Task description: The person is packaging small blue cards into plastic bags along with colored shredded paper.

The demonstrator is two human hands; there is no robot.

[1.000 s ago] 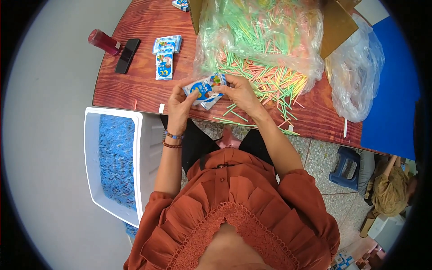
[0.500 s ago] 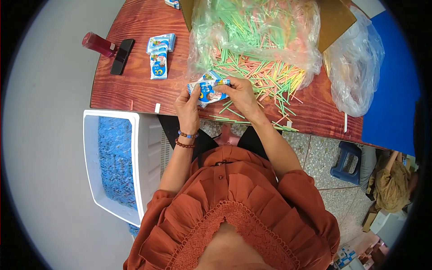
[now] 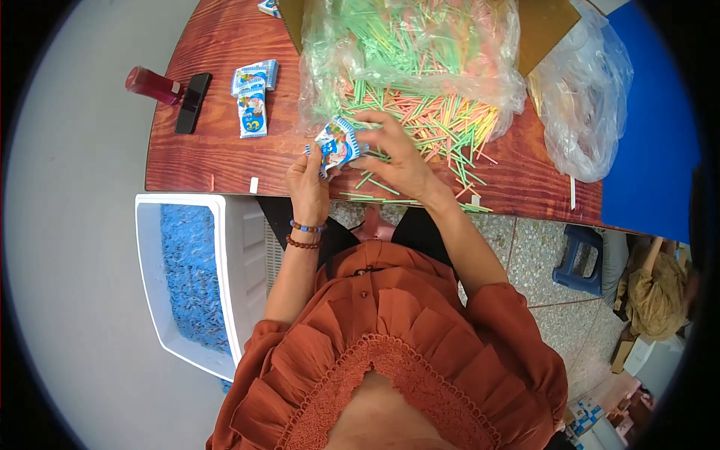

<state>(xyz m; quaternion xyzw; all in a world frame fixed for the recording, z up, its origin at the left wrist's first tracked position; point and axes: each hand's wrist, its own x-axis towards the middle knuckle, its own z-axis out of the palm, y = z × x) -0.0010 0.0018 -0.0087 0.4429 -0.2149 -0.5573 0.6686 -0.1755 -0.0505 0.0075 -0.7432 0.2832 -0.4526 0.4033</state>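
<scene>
Small blue-and-white printed packets (image 3: 336, 142), seemingly two overlapping, are pinched in my left hand (image 3: 306, 184) just above the table's near edge. The thumb lies over their lower left side. My right hand (image 3: 401, 156) is beside their right edge, its fingers apart and curved; whether a fingertip touches a packet I cannot tell. Just beyond and to the right, a loose heap of green, pink and yellow thin sticks (image 3: 442, 112), like short straws, spills from a clear plastic bag (image 3: 315, 90). More blue-and-white packets (image 3: 253, 112) lie stacked to the left.
On the reddish wooden table (image 3: 217, 161) are a black phone (image 3: 193, 103) and a red bottle (image 3: 154, 84). A cardboard box (image 3: 551, 34) stands behind the sticks, a crumpled clear bag (image 3: 585, 105) at right. A white foam bin (image 3: 223, 277) with blue contents stands at lower left; a blue stool (image 3: 579, 259) at right.
My right hand has let go of the packets' right end and its fingers have spread. The packets have tilted more upright in my left hand. The whole view has shifted slightly.
</scene>
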